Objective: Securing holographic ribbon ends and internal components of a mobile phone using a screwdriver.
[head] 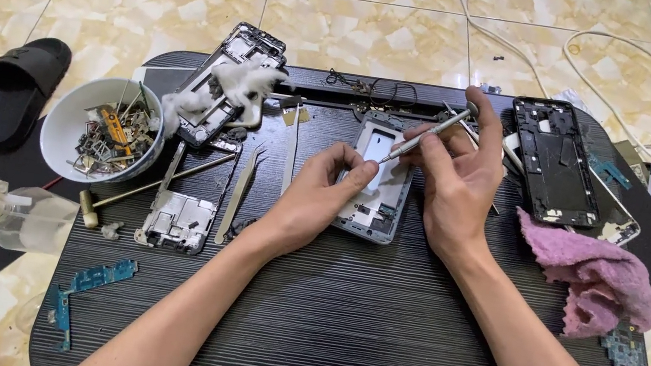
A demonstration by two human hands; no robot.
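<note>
A grey phone frame [378,209] lies in the middle of a dark low table [346,326]. My left hand [314,199] rests on the frame's left side and holds it steady with the fingertips. My right hand [457,178] grips a thin silver screwdriver [429,134], its tip touching the upper part of the frame near my left index finger.
A white bowl [60,128] of small parts stands at the left, beside a small hammer [151,186], tweezers [241,191] and two other phone frames [181,217]. A black phone shell [555,163] and pink cloth [590,273] lie right. Circuit boards, cables and sandals surround the table.
</note>
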